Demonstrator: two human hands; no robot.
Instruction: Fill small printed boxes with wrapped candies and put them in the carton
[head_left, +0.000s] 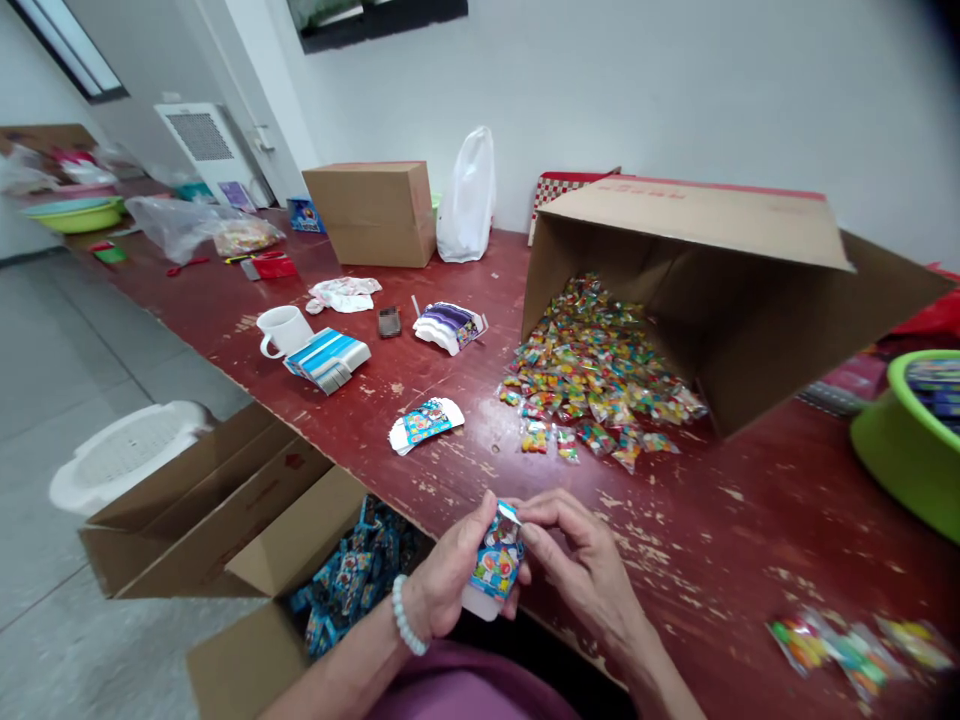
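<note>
My left hand (454, 570), with a beaded bracelet at the wrist, is closed around a small blue printed candy box (496, 565). The box's white lower flap hangs open. At its upper end, my right hand (574, 550) pinches the flap between thumb and fingers. On the table ahead lies a fanned stack of flat blue candy boxes (427, 424). Beyond my right hand, clear candy packets (592, 365) spill out of a large tipped cardboard carton (765, 330). Below my left forearm, an open carton (247, 640) holds many filled blue boxes (352, 580).
The red table (675, 510) runs far left. A white mug (283, 330), a blue-striped stack (328, 358), purple flat boxes (448, 327) and a closed carton (371, 215) stand on it. A green basin (911, 440) and loose candy packets (855, 645) are at right; a white stool (135, 455) at left.
</note>
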